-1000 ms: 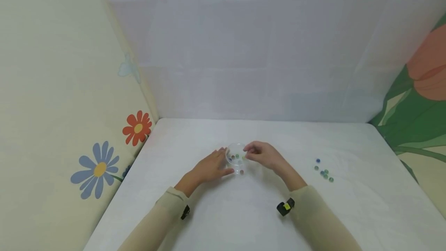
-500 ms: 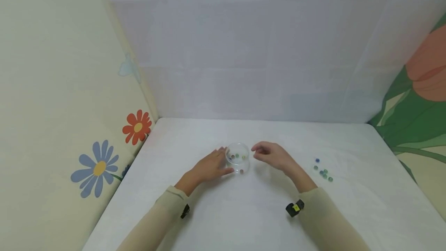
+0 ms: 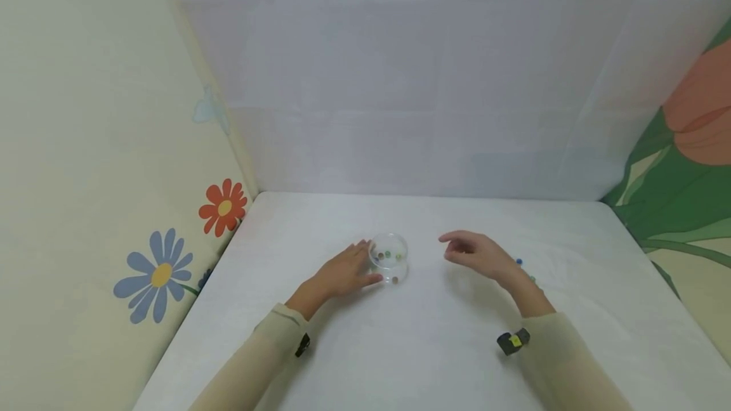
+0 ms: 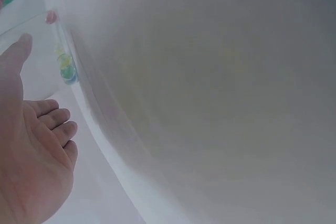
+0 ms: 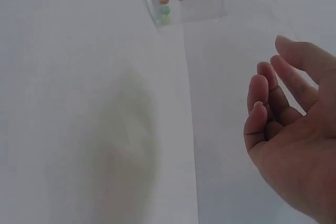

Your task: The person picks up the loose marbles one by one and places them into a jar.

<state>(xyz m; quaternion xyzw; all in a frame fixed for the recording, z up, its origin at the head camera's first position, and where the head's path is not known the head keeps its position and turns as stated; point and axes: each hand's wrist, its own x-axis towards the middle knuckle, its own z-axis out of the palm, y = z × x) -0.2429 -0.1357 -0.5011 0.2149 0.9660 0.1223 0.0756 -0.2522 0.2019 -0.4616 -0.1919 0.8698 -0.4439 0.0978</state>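
The clear cup [image 3: 389,259] stands upright near the middle of the white table [image 3: 400,347], several marbles [image 3: 388,255] inside it. The left hand [image 3: 342,274] lies relaxed, fingers straight, touching the cup's left wall. The right hand [image 3: 476,252] hovers empty with fingers loosely curled, apart from the cup on its right side. Loose marbles [image 3: 520,262] lie just beyond the right hand, nearer to it than to the left

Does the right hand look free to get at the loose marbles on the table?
Probably yes. The right hand is open and holds nothing, and the marbles lie just beside its wrist on bare table; the forearm hides some of them.
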